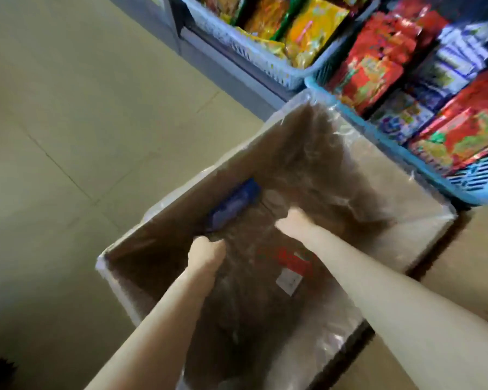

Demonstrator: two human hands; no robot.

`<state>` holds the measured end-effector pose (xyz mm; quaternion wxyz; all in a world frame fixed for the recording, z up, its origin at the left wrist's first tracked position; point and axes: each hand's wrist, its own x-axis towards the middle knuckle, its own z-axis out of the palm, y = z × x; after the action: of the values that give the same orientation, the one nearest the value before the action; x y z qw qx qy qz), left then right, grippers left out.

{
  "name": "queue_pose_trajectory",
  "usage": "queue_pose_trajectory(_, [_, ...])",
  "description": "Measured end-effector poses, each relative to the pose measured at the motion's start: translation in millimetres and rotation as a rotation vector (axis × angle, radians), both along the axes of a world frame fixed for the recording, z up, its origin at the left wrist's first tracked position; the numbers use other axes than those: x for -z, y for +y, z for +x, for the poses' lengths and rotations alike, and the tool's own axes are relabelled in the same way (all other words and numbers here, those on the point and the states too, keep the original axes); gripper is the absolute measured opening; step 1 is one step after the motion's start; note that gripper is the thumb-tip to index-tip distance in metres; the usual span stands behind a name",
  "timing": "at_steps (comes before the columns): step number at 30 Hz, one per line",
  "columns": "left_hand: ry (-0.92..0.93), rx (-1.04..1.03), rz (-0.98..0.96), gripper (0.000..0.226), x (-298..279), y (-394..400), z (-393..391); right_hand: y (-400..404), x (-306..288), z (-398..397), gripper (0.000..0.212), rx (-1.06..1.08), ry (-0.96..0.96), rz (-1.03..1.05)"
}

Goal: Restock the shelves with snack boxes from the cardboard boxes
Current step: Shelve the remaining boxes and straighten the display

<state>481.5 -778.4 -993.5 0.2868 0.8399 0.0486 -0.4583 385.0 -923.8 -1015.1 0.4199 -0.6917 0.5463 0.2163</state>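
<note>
Pale beige tiled floor (68, 122) stretches off to my left, thin grout lines crossing it. A grey metal shelving base (209, 60) edges it under dim, even light.

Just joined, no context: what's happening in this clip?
A person has both hands deep in an open cardboard box lined with clear plastic. The left hand is by a blue snack box against the box wall; the right hand reaches further in. Motion blur hides the grips. Baskets of snack packs stand behind.

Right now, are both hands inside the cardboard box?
Yes, the left hand and right hand both reach down inside the open cardboard box, near a blue snack box.
</note>
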Motion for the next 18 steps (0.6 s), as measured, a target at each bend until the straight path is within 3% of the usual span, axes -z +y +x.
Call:
queue_pose_trajectory(3, [0.040,-0.133,-0.042,0.045,55.4,-14.6,12.6,-7.7,67.5,36.5,0.060,0.041,-0.147,0.041])
queue_pose_trajectory(7, [0.199,-0.241,-0.230,0.075,99.5,-19.4,29.4,-20.9,103.2,60.7,0.049,0.187,-0.278,0.139])
queue_pose_trajectory(9, [0.226,-0.261,-0.280,0.062,96.1,-21.8,26.7,-21.7,96.9,52.4,0.053,0.302,-0.329,0.114])
queue_pose_trajectory(12, [0.255,-0.312,-0.331,0.045,61.4,-27.6,-0.7,-18.2,52.8,17.0,0.062,0.361,-0.371,0.147])
queue_pose_trajectory(16, [0.271,-0.377,-0.317,0.023,-25.6,-48.5,-44.0,-36.5,-57.3,-27.7,0.011,0.457,-0.425,0.062])
queue_pose_trajectory(18, [0.335,-0.443,-0.377,0.020,-92.5,-65.1,-54.1,-50.7,-128.3,-50.7,0.022,0.415,-0.449,-0.037])
